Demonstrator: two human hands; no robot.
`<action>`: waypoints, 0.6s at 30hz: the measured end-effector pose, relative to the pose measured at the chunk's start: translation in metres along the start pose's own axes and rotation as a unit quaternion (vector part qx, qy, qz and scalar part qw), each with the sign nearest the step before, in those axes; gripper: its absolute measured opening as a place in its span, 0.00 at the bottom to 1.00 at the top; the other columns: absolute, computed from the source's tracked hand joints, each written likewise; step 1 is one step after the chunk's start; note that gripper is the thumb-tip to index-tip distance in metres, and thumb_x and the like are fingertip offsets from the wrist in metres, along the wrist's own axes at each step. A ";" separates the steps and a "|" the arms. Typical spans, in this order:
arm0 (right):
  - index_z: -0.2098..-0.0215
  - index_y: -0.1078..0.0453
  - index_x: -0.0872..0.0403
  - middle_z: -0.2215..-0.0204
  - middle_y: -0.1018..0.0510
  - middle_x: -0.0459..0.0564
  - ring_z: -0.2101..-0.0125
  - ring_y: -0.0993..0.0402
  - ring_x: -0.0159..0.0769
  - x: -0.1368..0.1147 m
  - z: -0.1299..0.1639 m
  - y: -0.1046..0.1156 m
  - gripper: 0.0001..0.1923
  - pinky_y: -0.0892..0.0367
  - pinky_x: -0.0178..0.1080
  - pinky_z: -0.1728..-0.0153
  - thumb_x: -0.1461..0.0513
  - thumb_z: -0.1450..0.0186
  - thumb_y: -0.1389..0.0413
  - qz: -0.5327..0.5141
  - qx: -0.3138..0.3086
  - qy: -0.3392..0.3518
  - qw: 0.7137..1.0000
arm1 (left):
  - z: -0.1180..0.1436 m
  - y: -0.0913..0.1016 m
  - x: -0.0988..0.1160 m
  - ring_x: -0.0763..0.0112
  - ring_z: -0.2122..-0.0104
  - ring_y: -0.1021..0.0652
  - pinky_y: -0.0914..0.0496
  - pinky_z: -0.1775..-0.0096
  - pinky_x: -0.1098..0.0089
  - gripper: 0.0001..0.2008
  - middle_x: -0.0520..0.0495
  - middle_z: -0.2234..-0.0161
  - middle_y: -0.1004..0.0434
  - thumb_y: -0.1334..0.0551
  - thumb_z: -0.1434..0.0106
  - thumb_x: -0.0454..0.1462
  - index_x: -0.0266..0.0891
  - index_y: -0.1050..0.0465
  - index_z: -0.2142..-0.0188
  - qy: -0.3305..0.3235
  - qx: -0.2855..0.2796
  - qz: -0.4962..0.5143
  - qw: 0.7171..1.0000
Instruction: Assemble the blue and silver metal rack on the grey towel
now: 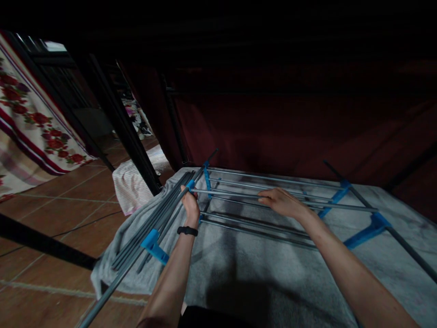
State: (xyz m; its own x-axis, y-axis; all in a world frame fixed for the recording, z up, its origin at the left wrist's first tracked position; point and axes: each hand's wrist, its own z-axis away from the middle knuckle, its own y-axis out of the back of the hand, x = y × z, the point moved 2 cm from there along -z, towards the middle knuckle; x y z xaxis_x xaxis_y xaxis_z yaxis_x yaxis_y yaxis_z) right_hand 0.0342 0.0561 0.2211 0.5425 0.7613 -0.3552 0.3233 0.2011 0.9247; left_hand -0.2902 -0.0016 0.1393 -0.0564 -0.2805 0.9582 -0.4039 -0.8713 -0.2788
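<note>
A rack frame of grey metal tubes with blue plastic connectors lies across the grey blanket. My left hand (190, 206), a black band on its wrist, is closed at the frame's left side, around the joint by a blue connector (190, 184). With its fingers closed, my right hand (282, 202) grips a horizontal metal tube (232, 194) near mid-length. That tube runs from the left connector to a blue bracket (379, 221) on the right side. Another blue connector (152, 241) sits lower on the long left pole (116, 282).
Several loose grey tubes (153, 218) lie bundled on the blanket (239, 264) at left. Black metal posts (116, 123) stand beside the bed. A dark red curtain (273, 132) hangs behind; a floral cloth (37, 118) hangs over the tiled floor (78, 228).
</note>
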 end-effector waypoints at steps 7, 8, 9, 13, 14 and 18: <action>0.44 0.29 0.47 0.51 0.21 0.50 0.53 0.25 0.42 -0.013 0.020 -0.016 0.19 0.35 0.40 0.55 0.56 0.25 0.57 0.113 0.064 -0.029 0.991 | 0.013 0.018 -0.006 0.66 0.64 0.29 0.32 0.53 0.62 0.16 0.49 0.69 0.32 0.51 0.31 0.44 0.38 0.33 0.68 -0.134 0.046 -0.105 0.984; 0.44 0.30 0.47 0.52 0.21 0.50 0.53 0.24 0.41 -0.016 0.020 -0.017 0.19 0.35 0.40 0.55 0.56 0.25 0.57 0.124 0.068 -0.035 0.989 | 0.018 0.024 -0.012 0.64 0.60 0.29 0.33 0.50 0.61 0.12 0.48 0.64 0.31 0.48 0.32 0.43 0.38 0.32 0.62 -0.166 0.062 -0.104 0.979; 0.43 0.31 0.47 0.53 0.21 0.51 0.54 0.24 0.41 -0.018 0.021 -0.018 0.19 0.35 0.40 0.55 0.55 0.25 0.57 0.133 0.073 -0.041 0.988 | 0.024 0.030 -0.019 0.63 0.57 0.28 0.34 0.49 0.61 0.12 0.47 0.61 0.30 0.44 0.35 0.43 0.38 0.33 0.57 -0.184 0.068 -0.110 0.974; 0.39 0.34 0.50 0.53 0.21 0.52 0.54 0.25 0.41 -0.021 0.021 -0.023 0.20 0.36 0.42 0.51 0.55 0.25 0.55 0.150 0.092 -0.037 0.984 | 0.058 0.052 -0.036 0.57 0.52 0.30 0.34 0.49 0.56 0.16 0.41 0.54 0.32 0.41 0.36 0.41 0.37 0.34 0.51 -0.285 0.017 -0.193 0.939; 0.38 0.35 0.50 0.53 0.22 0.53 0.54 0.26 0.41 -0.021 0.022 -0.024 0.20 0.36 0.43 0.50 0.56 0.26 0.55 0.151 0.098 -0.031 0.983 | 0.068 0.055 -0.036 0.56 0.51 0.30 0.34 0.49 0.55 0.15 0.41 0.54 0.32 0.41 0.36 0.40 0.37 0.33 0.51 -0.319 -0.011 -0.213 0.923; 0.35 0.38 0.50 0.50 0.23 0.53 0.52 0.28 0.41 -0.022 0.028 -0.029 0.22 0.37 0.45 0.47 0.59 0.26 0.54 0.144 0.135 -0.004 0.980 | 0.102 0.045 -0.024 0.55 0.50 0.29 0.34 0.49 0.53 0.14 0.39 0.54 0.30 0.43 0.34 0.36 0.37 0.34 0.49 -0.454 -0.128 -0.253 0.845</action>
State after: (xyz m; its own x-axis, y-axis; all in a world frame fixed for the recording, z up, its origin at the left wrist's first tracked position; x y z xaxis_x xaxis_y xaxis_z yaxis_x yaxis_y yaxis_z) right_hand 0.0347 0.0162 0.1979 0.6479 0.7567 -0.0871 0.3490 -0.1932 0.9170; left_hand -0.2133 -0.0752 0.0976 0.8592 -0.1919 0.4743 -0.3568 -0.8891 0.2867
